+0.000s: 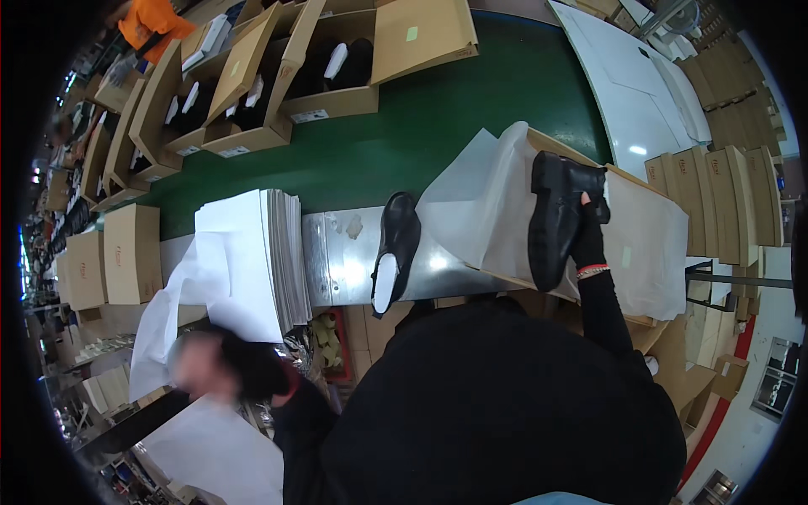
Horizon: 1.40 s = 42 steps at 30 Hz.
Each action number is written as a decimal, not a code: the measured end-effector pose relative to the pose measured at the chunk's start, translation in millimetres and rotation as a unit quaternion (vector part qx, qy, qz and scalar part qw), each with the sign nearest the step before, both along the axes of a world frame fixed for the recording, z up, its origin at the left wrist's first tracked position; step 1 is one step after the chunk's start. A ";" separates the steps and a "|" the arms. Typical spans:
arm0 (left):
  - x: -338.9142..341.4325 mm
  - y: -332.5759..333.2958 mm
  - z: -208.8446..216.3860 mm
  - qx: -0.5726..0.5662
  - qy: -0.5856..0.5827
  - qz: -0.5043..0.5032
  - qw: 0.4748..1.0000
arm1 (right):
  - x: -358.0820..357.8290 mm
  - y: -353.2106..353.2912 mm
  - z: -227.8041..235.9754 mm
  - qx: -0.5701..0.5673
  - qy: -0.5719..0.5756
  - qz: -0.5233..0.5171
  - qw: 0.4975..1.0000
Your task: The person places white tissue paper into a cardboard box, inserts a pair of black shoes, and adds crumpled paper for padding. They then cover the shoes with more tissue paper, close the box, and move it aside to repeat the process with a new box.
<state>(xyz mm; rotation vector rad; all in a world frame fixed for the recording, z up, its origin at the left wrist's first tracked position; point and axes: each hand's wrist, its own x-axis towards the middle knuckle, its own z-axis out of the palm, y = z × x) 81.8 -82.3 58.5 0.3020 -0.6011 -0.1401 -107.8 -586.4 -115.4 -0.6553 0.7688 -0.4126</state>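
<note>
My right hand (591,238), in a dark fingerless covering with a red band and bracelet at the wrist, grips a black leather shoe (574,189). The chunky sole of that shoe faces left, and it is held above an open box lined with white tissue paper (505,189). Its mate, another black shoe (401,229) with a white insert, lies on the metal edge of the bench to the left. Smeared by motion, my left hand (206,366) is at lower left, near the hanging sheets of white paper (181,290); its fingers cannot be made out.
A thick stack of white paper (240,244) stands on the bench's left. Open shoe boxes (332,103) with black shoes line the far side of the green belt (522,76). Closed boxes (132,252) stand at left, more boxes (728,202) at right. A person in orange (151,25) is far left.
</note>
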 end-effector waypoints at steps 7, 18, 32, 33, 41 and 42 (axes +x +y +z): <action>-34.1 -292.8 -189.3 0.712 -0.320 0.102 0.617 | 17.7 -40.3 -113.2 0.131 -0.032 -0.054 0.989; -74.9 -331.1 -227.0 0.766 -0.346 -0.050 0.539 | 42.9 -48.2 -152.9 0.171 -0.131 -0.086 0.973; -77.6 -316.5 -180.3 0.753 -0.273 -0.011 0.599 | -135.7 -99.8 43.2 -0.126 -0.108 0.127 0.978; -75.8 -318.6 -174.3 0.716 -0.291 0.041 0.633 | -174.0 -105.3 77.1 -0.252 -0.021 0.036 0.967; -122.1 -424.9 -105.6 0.595 -0.326 -0.059 0.732 | -563.7 -112.3 22.0 -0.418 0.300 -0.338 0.788; -132.2 -441.8 -111.3 0.578 -0.332 -0.093 0.739 | -676.0 -107.2 -39.8 -0.264 0.063 -0.280 0.921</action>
